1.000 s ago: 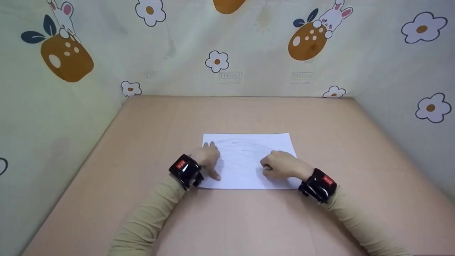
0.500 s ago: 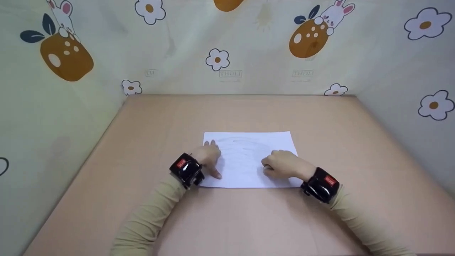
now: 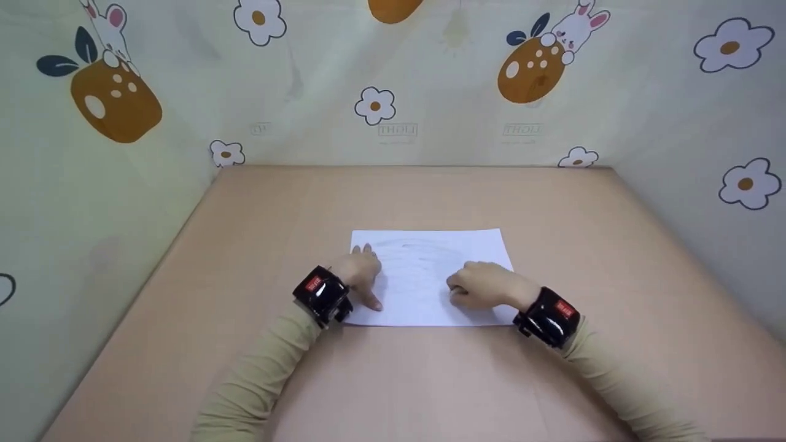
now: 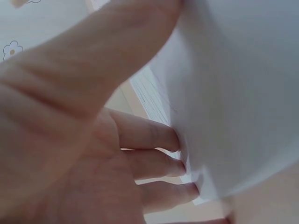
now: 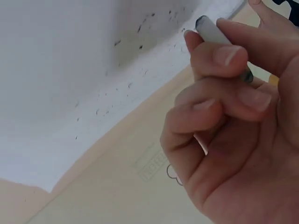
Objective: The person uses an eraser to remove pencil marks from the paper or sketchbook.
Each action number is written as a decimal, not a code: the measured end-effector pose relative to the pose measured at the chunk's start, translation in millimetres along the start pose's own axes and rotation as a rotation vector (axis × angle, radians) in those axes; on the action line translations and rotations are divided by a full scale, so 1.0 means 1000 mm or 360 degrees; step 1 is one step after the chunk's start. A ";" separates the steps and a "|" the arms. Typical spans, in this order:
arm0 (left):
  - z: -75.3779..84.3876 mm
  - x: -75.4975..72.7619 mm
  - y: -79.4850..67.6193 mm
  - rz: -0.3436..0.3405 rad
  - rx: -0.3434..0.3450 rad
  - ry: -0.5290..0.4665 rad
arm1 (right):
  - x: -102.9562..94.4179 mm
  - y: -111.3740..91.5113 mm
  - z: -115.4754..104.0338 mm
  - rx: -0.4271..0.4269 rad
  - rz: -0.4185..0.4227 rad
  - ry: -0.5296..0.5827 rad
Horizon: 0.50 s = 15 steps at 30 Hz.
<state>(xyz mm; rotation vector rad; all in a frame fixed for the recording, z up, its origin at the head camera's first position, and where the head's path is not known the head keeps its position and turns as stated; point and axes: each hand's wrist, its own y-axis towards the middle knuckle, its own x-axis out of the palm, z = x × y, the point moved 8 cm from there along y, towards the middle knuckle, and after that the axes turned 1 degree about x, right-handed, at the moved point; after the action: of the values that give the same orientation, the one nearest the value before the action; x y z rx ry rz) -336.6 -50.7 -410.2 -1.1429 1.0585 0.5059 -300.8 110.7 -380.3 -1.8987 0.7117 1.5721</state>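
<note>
A white sheet of paper lies on the table with faint grey smudges across its upper part. My left hand presses on its left side, thumb and fingers spread. In the left wrist view, those fingertips rest at the paper's edge. Over the right half, my right hand pinches a small white eraser between thumb and fingers. Its ends look darkened, and the curled fingers cover part of it. Dark crumbs are scattered on the paper beside it in the right wrist view.
The tan tabletop surrounds the paper on all sides. A cloth backdrop with printed flowers, oranges and rabbits stands along the back and both sides. Black camera units are strapped to both wrists.
My right hand has shifted slightly left over the paper, still gripping the eraser. The left hand stays in place, and the paper has not moved on the table.
</note>
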 end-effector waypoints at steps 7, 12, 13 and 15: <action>-0.001 -0.002 -0.002 0.0015 -0.0006 -0.0033 | 0.000 -0.021 0.003 0.0164 -0.0132 -0.0137; -0.002 -0.001 -0.003 0.0029 -0.0004 -0.0039 | 0.002 -0.027 0.011 0.0254 -0.0214 -0.0084; -0.002 -0.001 -0.003 0.0035 -0.0001 -0.0042 | 0.001 -0.026 0.014 0.0256 -0.0211 -0.0049; -0.002 -0.001 -0.003 0.0040 0.0003 -0.0042 | -0.003 -0.021 0.020 0.0244 -0.0167 0.0028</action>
<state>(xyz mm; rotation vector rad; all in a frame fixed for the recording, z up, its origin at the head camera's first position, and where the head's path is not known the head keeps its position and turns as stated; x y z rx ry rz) -335.5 -53.8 -407.5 -1.1194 1.0518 0.5383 -300.0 140.3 -378.1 -1.8093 0.7076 1.3977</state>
